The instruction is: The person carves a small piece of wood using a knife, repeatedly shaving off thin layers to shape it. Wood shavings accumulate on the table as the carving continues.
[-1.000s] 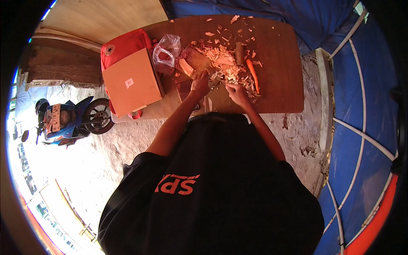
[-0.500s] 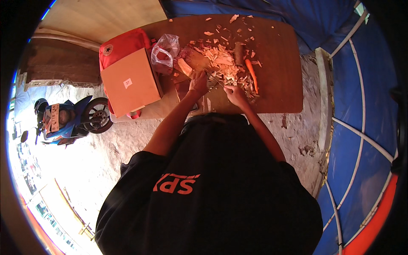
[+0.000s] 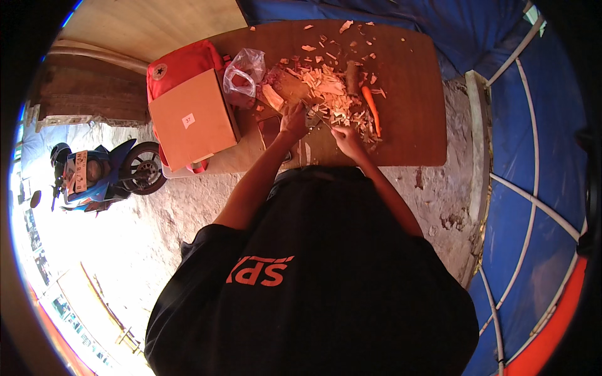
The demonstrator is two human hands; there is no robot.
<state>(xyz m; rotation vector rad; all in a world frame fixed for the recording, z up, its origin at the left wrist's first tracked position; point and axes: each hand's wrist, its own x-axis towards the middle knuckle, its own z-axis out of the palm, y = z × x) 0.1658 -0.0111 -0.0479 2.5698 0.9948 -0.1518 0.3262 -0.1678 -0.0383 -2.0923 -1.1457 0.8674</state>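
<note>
Seemingly, two hands (image 3: 293, 123) (image 3: 347, 140) flank one thin blade (image 3: 322, 119).

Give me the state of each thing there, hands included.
Left hand: fingers bent, hold unclear
Right hand: fingers bent, hold unclear
Carrot: lying, looks whole
Pale strips: cut, loosely heaped
Clear plastic bag: crumpled
Cardboard box: looks shut
Red bag: partly covered by the box
Motorbike: standing

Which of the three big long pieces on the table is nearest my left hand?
The pale chunk, just beyond your left hand; the brown cylinder and the orange carrot both lie farther to the right.
</note>
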